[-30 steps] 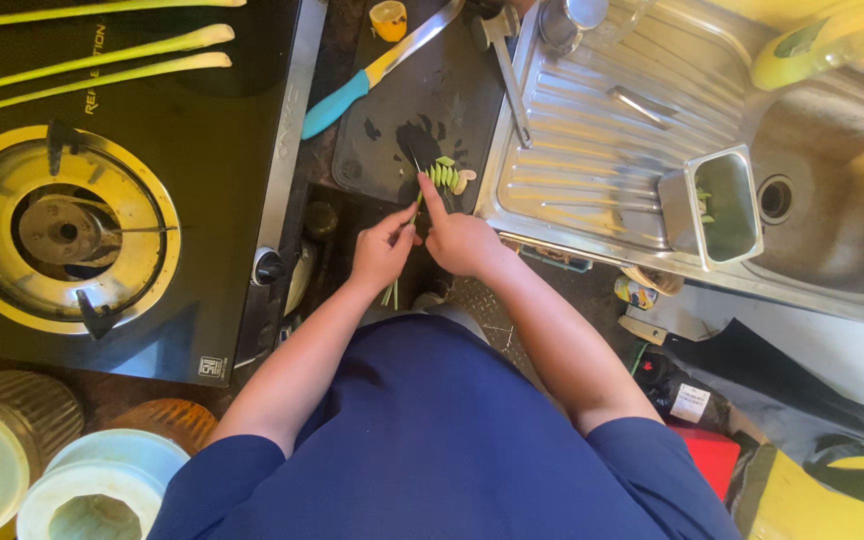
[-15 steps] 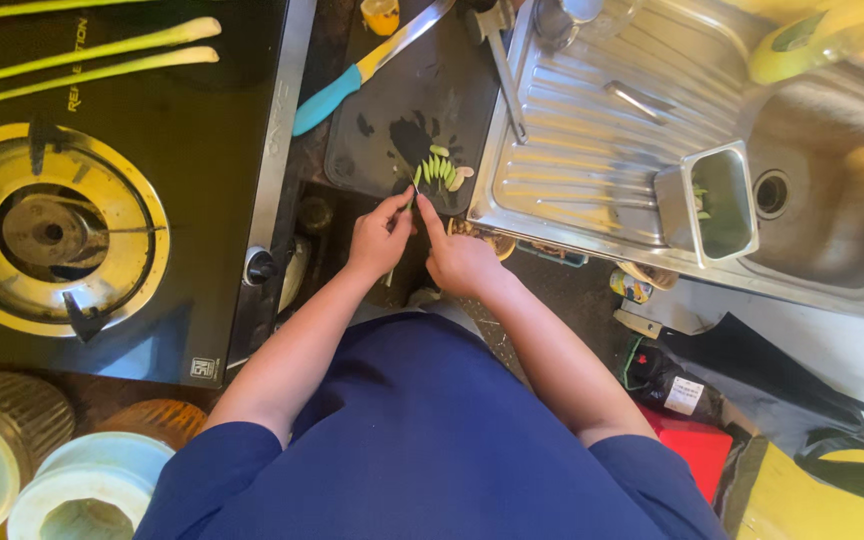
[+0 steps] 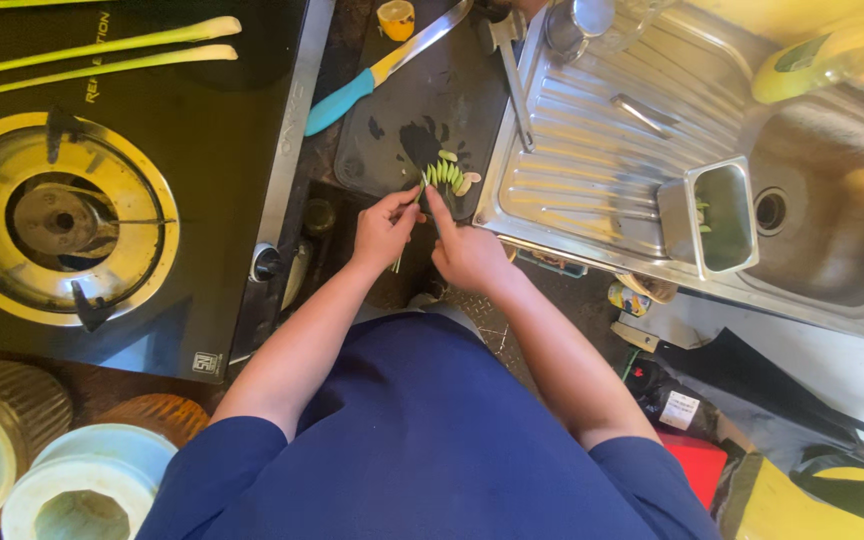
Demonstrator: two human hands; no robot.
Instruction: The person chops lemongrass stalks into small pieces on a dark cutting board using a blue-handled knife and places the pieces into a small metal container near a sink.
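Head camera, looking straight down past a dark blue top and two bare forearms.

Left hand at the near edge of a dark cutting board, fingers curled and pinched together on a thin green stalk that trails back below the hand. Right hand just beside it, touching or nearly touching, forefinger stretched forward toward the board; closed around something slim, but too small to tell whether a blade sits in that grip.

Just ahead of both sets of fingertips, a small fan of cut green pieces lying on the board's near right corner, a couple of paler bits at its right end.

Farther up the board, a knife with a turquoise handle lying at a slant, well apart from the hands. Beyond its tip, a small yellow cup-like item.

Left of the board, a black gas stove with a brass-ringed burner. Across the stove's far side, long pale green stalks laid side by side.

Right of the board, a steel sink drainer, ribbed, with a small rectangular metal container standing at the basin's edge, green scraps inside.

Bottom left, round lidded containers, white and brown.
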